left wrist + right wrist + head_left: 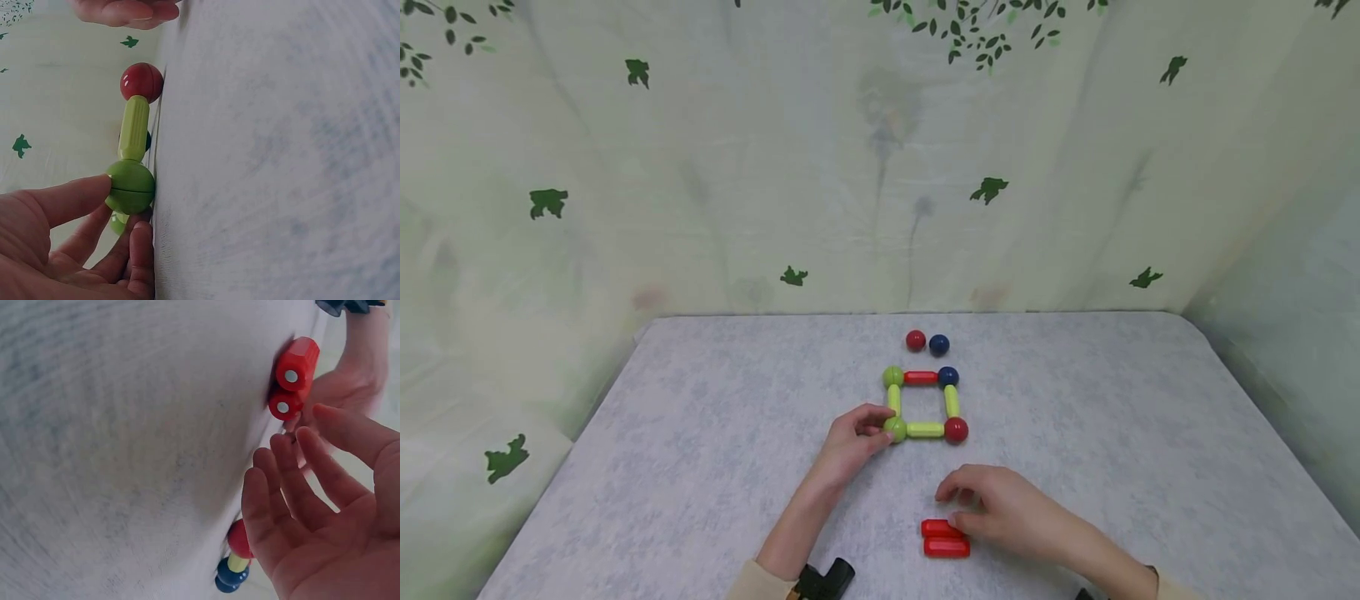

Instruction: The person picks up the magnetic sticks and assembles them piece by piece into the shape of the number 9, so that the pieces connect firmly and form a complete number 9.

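My left hand [850, 446] pinches the near-left green ball [130, 186] of a square lying on the table. That square has green balls at its left corners, a blue ball [948, 377] far right and a red ball [956, 430] near right. A red rod [921, 378] forms its far side; light green rods [925, 430] make the other sides. Two red rods [946, 547] with pale round ends lie side by side nearer me. My right hand [1003, 508] hovers at them, its fingers loosely bent and empty, the thumb overlapping the farther rod in the head view.
Beyond the square a loose red ball [915, 340] and a loose blue ball [938, 345] sit near the table's back edge. The grey mottled table [1112, 417] meets a pale leaf-printed curtain [820, 167] behind and at both sides.
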The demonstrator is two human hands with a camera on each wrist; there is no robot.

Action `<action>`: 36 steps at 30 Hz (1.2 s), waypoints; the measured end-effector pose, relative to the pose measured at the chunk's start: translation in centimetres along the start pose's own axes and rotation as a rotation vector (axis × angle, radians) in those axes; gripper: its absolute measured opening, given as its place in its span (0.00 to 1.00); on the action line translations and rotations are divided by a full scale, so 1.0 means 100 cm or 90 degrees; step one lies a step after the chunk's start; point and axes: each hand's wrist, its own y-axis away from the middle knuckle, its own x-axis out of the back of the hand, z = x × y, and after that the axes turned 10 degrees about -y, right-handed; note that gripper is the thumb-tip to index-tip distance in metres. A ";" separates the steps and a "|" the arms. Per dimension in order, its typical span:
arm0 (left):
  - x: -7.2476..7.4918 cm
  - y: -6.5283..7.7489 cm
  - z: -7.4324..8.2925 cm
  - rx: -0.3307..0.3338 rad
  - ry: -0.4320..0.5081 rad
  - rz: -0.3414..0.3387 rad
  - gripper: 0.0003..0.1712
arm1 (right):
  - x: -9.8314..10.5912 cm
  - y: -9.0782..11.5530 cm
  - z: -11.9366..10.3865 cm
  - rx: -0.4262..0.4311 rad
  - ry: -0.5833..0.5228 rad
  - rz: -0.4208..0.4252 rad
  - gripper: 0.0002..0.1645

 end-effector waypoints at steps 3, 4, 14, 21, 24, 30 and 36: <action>-0.002 -0.007 -0.012 -0.001 0.000 0.004 0.17 | -0.001 -0.003 0.001 0.001 0.019 -0.003 0.13; -0.003 -0.009 -0.017 -0.001 0.000 0.005 0.17 | -0.002 -0.004 0.000 0.000 0.023 -0.005 0.13; 0.000 -0.004 -0.005 0.001 0.006 -0.005 0.17 | -0.004 -0.009 -0.004 0.001 0.011 -0.037 0.12; -0.001 -0.005 -0.009 -0.001 0.006 0.000 0.17 | -0.007 -0.009 -0.004 -0.002 -0.015 -0.060 0.11; -0.002 -0.008 -0.015 -0.003 0.004 0.004 0.17 | -0.009 -0.009 -0.004 0.008 -0.019 -0.063 0.11; -0.003 -0.009 -0.018 0.000 0.004 0.005 0.17 | -0.011 -0.010 -0.005 0.015 -0.007 -0.070 0.11; -0.001 -0.004 -0.009 0.000 0.011 -0.001 0.17 | -0.008 -0.009 -0.003 -0.010 -0.018 -0.061 0.11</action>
